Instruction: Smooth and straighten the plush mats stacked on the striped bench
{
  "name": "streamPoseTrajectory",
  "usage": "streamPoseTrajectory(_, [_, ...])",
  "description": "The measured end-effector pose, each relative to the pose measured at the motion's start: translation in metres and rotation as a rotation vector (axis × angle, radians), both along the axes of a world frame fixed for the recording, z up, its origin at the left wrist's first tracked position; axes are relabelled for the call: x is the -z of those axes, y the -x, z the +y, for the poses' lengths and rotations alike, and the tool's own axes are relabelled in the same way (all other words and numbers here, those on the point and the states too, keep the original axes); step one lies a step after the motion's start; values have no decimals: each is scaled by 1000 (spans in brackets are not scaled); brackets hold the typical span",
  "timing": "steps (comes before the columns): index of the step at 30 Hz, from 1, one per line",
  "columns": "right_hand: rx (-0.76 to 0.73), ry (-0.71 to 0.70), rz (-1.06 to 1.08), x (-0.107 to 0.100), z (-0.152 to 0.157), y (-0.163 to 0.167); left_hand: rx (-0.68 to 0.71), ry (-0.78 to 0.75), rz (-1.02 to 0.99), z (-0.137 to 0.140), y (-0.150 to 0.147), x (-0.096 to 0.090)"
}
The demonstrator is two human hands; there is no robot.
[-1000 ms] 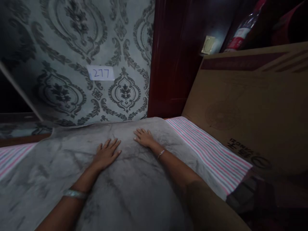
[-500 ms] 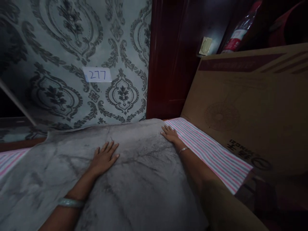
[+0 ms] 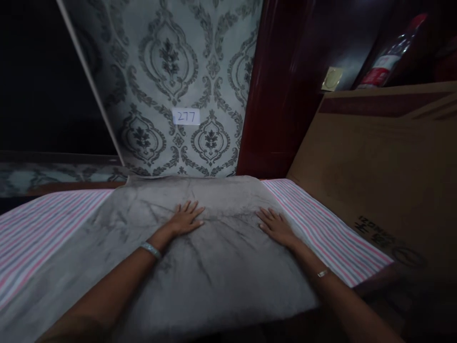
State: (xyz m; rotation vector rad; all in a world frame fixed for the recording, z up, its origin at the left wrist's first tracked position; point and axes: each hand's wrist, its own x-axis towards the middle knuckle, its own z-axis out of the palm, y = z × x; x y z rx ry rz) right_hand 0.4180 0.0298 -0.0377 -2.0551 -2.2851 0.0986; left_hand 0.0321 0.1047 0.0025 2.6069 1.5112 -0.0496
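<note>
A soft grey plush blanket [image 3: 228, 267] lies spread over a surface, with creases fanning out around both hands. My left hand [image 3: 184, 219] rests flat on its middle, fingers spread. To the right, near the blanket's right edge, my right hand [image 3: 275, 226] presses palm down, its fingers also apart. Neither hand grips anything. Under the blanket a pink, grey and white striped cloth [image 3: 332, 226] shows on both sides.
A big cardboard box [image 3: 378, 157] stands along the right side, with a red-labelled plastic bottle [image 3: 387, 59] behind it. At the back are patterned wallpaper [image 3: 210, 71], a paper marked 277 [image 3: 186, 116] and a dark red wood panel [image 3: 271, 109]. A black screen [image 3: 46, 90] is at left.
My view has swung left, showing more screen and striped cloth. My right hand has slid back from the blanket's far right corner toward me. Both hands stay flat on the blanket.
</note>
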Motion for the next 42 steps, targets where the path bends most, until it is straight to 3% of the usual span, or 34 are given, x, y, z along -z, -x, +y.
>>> streamPoseTrajectory(4, [37,53,83,-13,-8,37,125,35,-35,-52,-10,3])
streamPoseTrajectory(8, [-108,10,112,-22,-6,102,241,43,-93,-95,-27,13])
streamPoseTrajectory(11, [-152,-2,66,-17,-14,131,245,-12,-103,-112,-22,20])
streamPoseTrajectory(14, [-152,-39,36,-8,-31,127,84,-73,-74,-117,11,19])
streamPoseTrajectory(19, [-124,-100,-13,3,-50,103,-353,-161,41,-125,102,10])
streamPoseTrajectory(22, [-110,-120,-25,7,-52,101,-577,-256,60,-137,140,12])
streamPoseTrajectory(25, [-112,-132,-36,9,-51,103,-743,-303,47,-149,151,14])
streamPoseTrajectory(29, [-106,-134,-37,9,-52,104,-842,-328,22,-157,145,14])
streamPoseTrajectory(33, [-100,-129,-43,7,-54,104,-840,-302,21,-155,141,12])
streamPoseTrajectory(35, [-96,-133,-51,7,-55,105,-765,-261,15,-147,137,8])
streamPoseTrajectory(39, [-103,-129,-59,11,-53,103,-510,-193,-16,-115,121,-3])
streamPoseTrajectory(42, [-111,-144,-60,17,-51,101,-483,-146,-18,-84,117,-9])
